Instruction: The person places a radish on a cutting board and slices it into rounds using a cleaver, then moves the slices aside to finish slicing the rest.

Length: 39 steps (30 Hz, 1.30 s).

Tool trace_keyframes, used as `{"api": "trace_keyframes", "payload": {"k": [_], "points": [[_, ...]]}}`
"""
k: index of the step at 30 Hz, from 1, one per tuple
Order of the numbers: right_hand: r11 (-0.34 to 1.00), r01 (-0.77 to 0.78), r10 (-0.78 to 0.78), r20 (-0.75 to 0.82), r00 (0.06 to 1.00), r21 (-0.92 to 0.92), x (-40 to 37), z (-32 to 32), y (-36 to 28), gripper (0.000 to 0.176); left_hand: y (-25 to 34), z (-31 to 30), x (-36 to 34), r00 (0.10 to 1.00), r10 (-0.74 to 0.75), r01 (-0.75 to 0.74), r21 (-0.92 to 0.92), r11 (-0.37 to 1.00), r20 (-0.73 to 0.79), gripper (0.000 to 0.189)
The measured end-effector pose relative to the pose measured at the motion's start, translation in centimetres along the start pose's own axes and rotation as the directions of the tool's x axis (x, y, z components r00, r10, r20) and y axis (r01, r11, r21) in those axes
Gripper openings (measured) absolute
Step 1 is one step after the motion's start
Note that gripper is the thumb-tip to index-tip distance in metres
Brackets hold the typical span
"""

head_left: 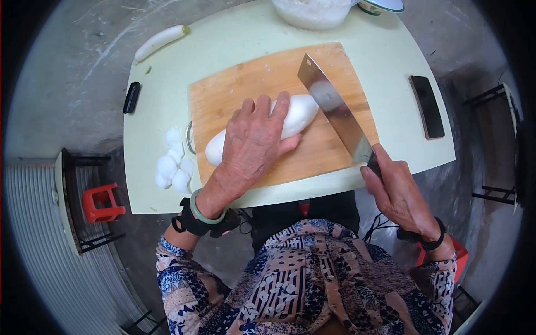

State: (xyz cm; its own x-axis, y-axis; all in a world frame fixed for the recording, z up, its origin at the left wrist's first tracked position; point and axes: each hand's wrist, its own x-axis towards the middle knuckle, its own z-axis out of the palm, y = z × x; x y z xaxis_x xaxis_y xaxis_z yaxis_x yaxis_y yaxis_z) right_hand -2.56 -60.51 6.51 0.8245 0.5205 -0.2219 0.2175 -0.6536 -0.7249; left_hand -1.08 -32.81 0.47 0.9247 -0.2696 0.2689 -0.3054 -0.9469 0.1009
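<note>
A thick white radish (302, 115) lies slantwise across the wooden cutting board (335, 145). My left hand (252, 137) is wrapped over its middle, fingers and thumb pressing it from both sides. In my right hand (397, 190) is the dark handle of a cleaver (339, 111), its broad blade tilted over the right part of the board. The blade overlaps the radish's right end in this view and mirrors it. Left of the board, several white radish slices (175, 166) lie in a loose pile on the table.
The pale green table (402, 167) carries a second radish (162, 43) at the far left, a small black object (132, 97), a phone (426, 107) at right, and a bowl of white shreds (312, 14) at the back. Red stools (103, 202) stand below.
</note>
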Motion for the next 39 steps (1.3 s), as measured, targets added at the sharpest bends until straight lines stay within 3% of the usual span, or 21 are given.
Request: {"api": "trace_keyframes", "payload": {"k": [1,5,7,8,9,10,11,15,17,21,26,28,30,31,33,34,35,36,39], "points": [[0.998,0.007,-0.007,0.002,1.0,-0.069,0.1,0.1,0.1,0.023,0.1,0.0,0.0,1.0,-0.002,0.002,0.006,1.0,0.002,0.073],[0.996,0.06,-0.062,-0.032,0.998,-0.06,2.9,0.6,1.5,0.028,0.6,-0.5,0.4,0.999,0.012,-0.013,0.042,0.999,0.032,0.072],[0.965,0.207,-0.229,-0.13,0.965,-0.16,5.4,1.6,2.2,0.031,1.0,-0.3,0.3,0.999,0.037,-0.038,0.047,0.998,0.029,0.072],[0.97,0.195,-0.217,-0.149,0.965,-0.145,6.2,2.1,2.0,0.031,1.1,-0.5,0.4,0.999,0.051,-0.051,0.055,0.997,0.005,0.072],[0.987,0.109,-0.115,-0.048,0.992,-0.116,7.2,2.3,1.6,0.03,1.0,-0.6,0.4,0.997,0.075,-0.075,0.064,0.995,0.005,0.072],[0.994,0.03,-0.024,0.056,0.998,-0.105,8.0,2.1,1.5,0.03,0.9,-0.4,0.2,1.0,0.029,-0.029,0.057,0.998,0.001,0.072],[0.994,0.031,-0.028,0.034,0.999,-0.105,8.1,1.8,1.7,0.03,0.9,-0.1,0.1,1.0,-0.017,0.017,0.047,0.999,0.0,0.072],[0.983,0.17,-0.163,-0.087,0.983,0.074,6.9,1.4,2.4,0.031,1.4,0.3,-0.4,0.998,-0.039,0.042,0.069,0.997,-0.044,0.076],[0.963,-0.036,0.049,-0.042,0.998,0.267,5.1,-0.1,1.0,0.032,0.8,0.1,-0.7,0.998,-0.046,0.045,-0.033,0.998,-0.038,0.072],[0.918,0.038,0.059,-0.231,0.971,0.394,2.7,-0.3,3.6,0.032,0.5,-1.4,1.3,0.994,-0.061,0.075,-0.161,0.984,0.088,0.069],[0.849,0.009,0.112,-0.196,0.974,0.528,1.3,0.2,7.1,0.028,1.7,1.1,6.6,0.985,0.121,-0.083,-0.278,0.957,0.125,0.067],[0.825,-0.012,0.129,-0.168,0.977,0.566,1.0,0.6,7.0,0.026,1.8,2.4,9.2,0.912,0.276,-0.195,-0.271,0.943,0.302,0.059],[0.802,-0.03,0.147,-0.15,0.978,0.596,1.0,1.2,7.2,0.023,1.1,5.7,9.4,0.92,0.388,-0.351,-0.33,0.876,0.051,0.04],[0.776,-0.035,0.164,-0.148,0.975,0.63,1.1,1.5,7.3,0.022,1.6,5.4,10.3,0.935,0.352,-0.325,-0.301,0.897,0.04,0.04],[0.76,-0.05,0.176,-0.131,0.976,0.648,1.1,1.6,7.1,0.02,2.4,4.0,11.8,0.906,0.208,-0.073,-0.346,0.935,0.369,0.017],[0.757,-0.06,0.188,-0.129,0.974,0.651,1.1,1.6,6.9,0.019,1.4,3.9,11.6,0.916,0.184,-0.059,-0.334,0.941,0.357,0.017],[0.763,-0.057,0.183,-0.131,0.974,0.643,1.0,1.6,7.0,0.019,0.1,3.8,11.2,0.975,0.219,-0.19,-0.361,0.913,0.041,0.012],[0.771,-0.067,0.187,-0.125,0.974,0.633,0.9,1.5,6.8,0.019,-1.3,3.6,10.7,0.932,0.237,-0.325,-0.344,0.881,-0.275,0.007],[0.774,-0.085,0.206,-0.123,0.971,0.627,1.0,1.6,5.9,0.02,-10.6,2.3,10.8,0.963,0.06,-0.148,-0.327,0.933,-0.263,0.005]]}}
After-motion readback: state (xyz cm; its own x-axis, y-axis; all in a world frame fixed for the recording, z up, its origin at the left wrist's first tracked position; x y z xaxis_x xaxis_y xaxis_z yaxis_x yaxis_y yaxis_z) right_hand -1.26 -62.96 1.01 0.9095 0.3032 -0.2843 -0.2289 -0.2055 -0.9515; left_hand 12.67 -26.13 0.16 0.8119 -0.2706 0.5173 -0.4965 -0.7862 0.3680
